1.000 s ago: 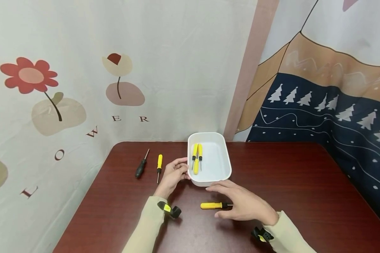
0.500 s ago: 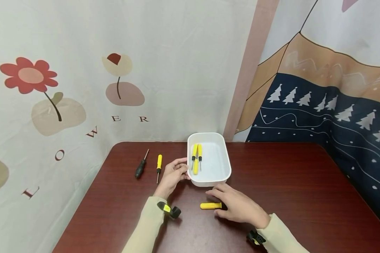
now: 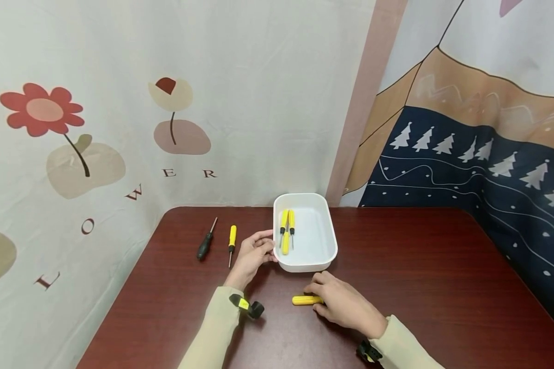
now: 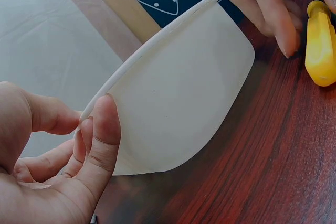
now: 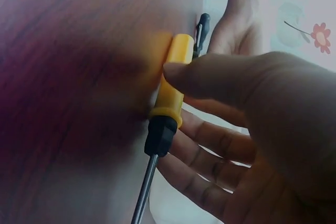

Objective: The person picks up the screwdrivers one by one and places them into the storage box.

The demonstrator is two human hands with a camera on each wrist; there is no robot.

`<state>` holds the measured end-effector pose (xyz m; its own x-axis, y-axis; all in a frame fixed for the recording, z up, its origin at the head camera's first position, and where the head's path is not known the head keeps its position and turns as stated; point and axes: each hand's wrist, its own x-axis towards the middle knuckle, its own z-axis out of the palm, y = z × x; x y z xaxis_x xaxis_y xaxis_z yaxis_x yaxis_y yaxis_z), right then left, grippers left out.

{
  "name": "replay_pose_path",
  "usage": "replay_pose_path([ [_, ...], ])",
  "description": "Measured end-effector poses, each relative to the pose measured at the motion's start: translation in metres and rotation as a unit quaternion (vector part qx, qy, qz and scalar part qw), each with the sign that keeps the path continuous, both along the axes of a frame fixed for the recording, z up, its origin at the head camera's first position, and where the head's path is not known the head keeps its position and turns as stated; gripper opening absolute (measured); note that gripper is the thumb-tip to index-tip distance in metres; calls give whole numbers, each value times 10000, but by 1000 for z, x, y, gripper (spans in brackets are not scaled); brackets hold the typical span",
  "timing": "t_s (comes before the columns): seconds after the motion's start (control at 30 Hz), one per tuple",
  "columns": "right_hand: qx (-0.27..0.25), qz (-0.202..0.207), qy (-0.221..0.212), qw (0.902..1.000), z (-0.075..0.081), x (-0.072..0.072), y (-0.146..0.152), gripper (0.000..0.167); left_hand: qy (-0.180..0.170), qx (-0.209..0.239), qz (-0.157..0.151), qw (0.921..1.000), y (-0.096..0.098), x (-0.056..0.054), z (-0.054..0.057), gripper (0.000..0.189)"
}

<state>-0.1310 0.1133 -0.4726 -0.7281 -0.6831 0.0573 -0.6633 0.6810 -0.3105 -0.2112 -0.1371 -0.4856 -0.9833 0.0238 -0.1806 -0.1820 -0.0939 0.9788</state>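
My left hand [image 3: 251,255] pinches the left rim of a white rectangular tray [image 3: 315,233]; the left wrist view shows thumb and fingers on either side of the rim. Inside the tray, several small yellow-handled screwdrivers [image 3: 285,243] lie at its left. My right hand [image 3: 343,302] is around a yellow screwdriver [image 3: 300,300] lying on the table in front of the tray. In the right wrist view, its thumb overlaps the yellow handle [image 5: 170,95], with fingers beyond. A fingertip [image 4: 287,45] stands apart from the handle in the left wrist view. The shaft is hidden in the head view.
On the reddish-brown table [image 3: 420,256], left of my left hand, lie a yellow-and-black screwdriver [image 3: 232,242] and a black-handled screwdriver [image 3: 205,245]. A printed curtain [image 3: 258,102] hangs behind the table, close to the tray's far end.
My right hand has moved slightly left and lower around the screwdriver, its fingers and thumb drawing closer to the handle. The left hand and tray have stayed in place.
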Motion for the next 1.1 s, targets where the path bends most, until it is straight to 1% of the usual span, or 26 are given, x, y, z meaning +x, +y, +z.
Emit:
replay_pose_path([
  [0.2,88,-6,235,9997,-2,1,-3,24,21,6,-6,10000,0,0,1,40],
  [0.5,118,-32,422,9990,-4,3,-5,18,-15,61,41,10000,1,0,1,40],
  [0.93,57,0,518,9986,-2,4,-3,18,-1,52,-1,10000,0,0,1,40],
  [1.1,-4,37,424,9991,0,3,-3,19,-2,124,25,9999,1,0,1,41],
])
